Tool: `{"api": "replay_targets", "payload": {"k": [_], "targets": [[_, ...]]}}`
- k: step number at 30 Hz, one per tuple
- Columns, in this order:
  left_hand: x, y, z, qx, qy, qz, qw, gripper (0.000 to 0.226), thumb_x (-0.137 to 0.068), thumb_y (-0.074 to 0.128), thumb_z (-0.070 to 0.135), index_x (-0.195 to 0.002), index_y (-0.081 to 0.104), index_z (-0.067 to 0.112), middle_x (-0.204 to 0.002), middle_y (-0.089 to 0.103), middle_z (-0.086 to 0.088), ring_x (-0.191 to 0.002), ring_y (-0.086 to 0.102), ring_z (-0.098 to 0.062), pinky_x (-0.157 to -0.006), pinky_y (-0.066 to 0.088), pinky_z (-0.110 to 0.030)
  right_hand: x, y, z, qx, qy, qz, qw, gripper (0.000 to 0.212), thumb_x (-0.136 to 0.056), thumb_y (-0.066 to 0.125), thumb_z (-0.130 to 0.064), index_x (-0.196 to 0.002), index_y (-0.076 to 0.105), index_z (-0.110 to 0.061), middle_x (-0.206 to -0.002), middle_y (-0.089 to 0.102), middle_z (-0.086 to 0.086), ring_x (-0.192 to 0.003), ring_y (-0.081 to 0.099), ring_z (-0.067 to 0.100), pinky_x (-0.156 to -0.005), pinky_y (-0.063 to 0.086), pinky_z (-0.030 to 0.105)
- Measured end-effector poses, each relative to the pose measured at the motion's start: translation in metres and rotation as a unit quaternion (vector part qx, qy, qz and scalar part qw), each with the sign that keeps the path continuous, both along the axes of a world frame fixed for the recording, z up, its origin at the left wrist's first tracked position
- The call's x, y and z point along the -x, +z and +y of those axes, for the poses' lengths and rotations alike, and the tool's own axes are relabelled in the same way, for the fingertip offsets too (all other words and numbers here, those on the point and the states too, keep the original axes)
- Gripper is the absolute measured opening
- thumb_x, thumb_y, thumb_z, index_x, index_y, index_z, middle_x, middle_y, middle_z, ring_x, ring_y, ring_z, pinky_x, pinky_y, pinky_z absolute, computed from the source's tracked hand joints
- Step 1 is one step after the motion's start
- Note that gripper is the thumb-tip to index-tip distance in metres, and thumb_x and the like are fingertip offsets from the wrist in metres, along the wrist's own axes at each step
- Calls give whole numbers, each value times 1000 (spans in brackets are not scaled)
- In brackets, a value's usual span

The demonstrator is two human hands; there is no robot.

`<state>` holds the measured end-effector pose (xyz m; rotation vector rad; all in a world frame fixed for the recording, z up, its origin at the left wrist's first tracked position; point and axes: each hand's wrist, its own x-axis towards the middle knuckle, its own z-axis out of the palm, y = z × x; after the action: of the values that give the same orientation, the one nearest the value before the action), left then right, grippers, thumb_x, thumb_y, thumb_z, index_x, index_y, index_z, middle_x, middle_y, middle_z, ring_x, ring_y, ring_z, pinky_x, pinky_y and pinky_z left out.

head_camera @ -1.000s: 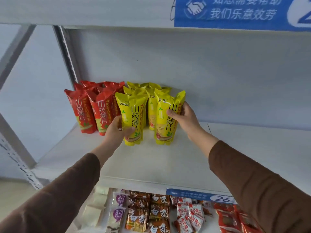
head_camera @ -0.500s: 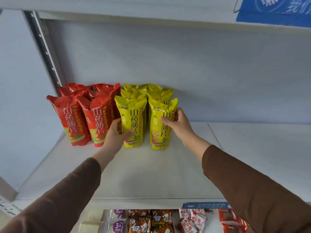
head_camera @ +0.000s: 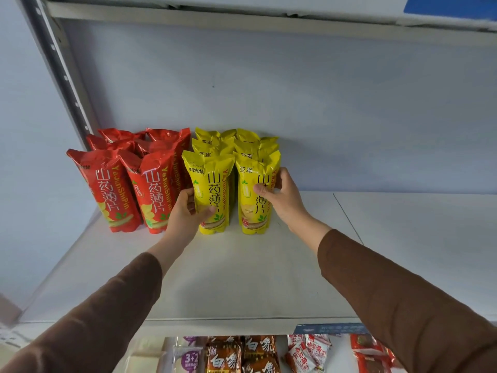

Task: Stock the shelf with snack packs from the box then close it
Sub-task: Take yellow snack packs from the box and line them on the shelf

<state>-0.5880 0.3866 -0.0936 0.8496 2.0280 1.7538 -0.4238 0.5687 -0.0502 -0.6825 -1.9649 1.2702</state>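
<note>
On the white shelf (head_camera: 242, 278) stand two rows of yellow snack packs beside two rows of red snack packs (head_camera: 113, 189). My left hand (head_camera: 185, 214) grips the front yellow pack of the left row (head_camera: 212, 184) at its lower left side. My right hand (head_camera: 282, 197) grips the front yellow pack of the right row (head_camera: 252, 211), thumb across its face and fingers round its right edge. Both packs stand upright on the shelf, with more yellow packs (head_camera: 236, 141) behind them. The box is out of view.
The right part of the shelf (head_camera: 416, 238) is bare up to the back wall. A metal upright (head_camera: 61, 76) runs at the left, and the shelf above (head_camera: 269, 20) overhangs. Below the shelf edge, a lower shelf holds assorted snack packs (head_camera: 258, 351).
The view has shifted closer to the shelf and to the right. Both hands stay on the two front yellow packs, which stand a little further back and straighter.
</note>
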Motion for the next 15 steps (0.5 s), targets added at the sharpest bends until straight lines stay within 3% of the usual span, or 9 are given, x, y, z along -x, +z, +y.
{"api": "replay_targets", "payload": {"k": [6,9,11,15], "targets": [[-2,3,-2,9,0,9,1000,58,-82,81,20,-131,50,20,-120,66,6,-111,62,-12,-95,54,-35,-4,-1,-4,-10,-2,-13,1000,54,-79,81,-42,-121,50,-26,-108,61,-26,-98,59,-7,-85,51,25],[-5,5,-3,12,2,17,1000,60,-82,81,16,-133,50,18,-117,65,8,-108,61,-7,-90,52,-26,-8,-1,-7,-16,2,-19,1000,52,-81,81,-39,-122,50,-28,-108,60,-26,-96,59,-8,-76,48,15],[-8,5,-4,16,3,25,1000,62,-83,80,13,-136,48,16,-117,64,9,-104,60,-1,-90,51,-22,-10,-4,-6,-21,4,-33,999,53,-82,81,-38,-123,50,-28,-112,62,-19,-99,61,-1,-81,51,20],[-10,4,-6,18,2,36,999,73,-84,78,9,-146,40,13,-125,59,5,-112,56,-10,-89,45,-16,-17,-13,-7,-48,0,-79,996,66,-80,82,-42,-134,48,-23,-131,63,-4,-116,60,17,-98,52,44]]}}
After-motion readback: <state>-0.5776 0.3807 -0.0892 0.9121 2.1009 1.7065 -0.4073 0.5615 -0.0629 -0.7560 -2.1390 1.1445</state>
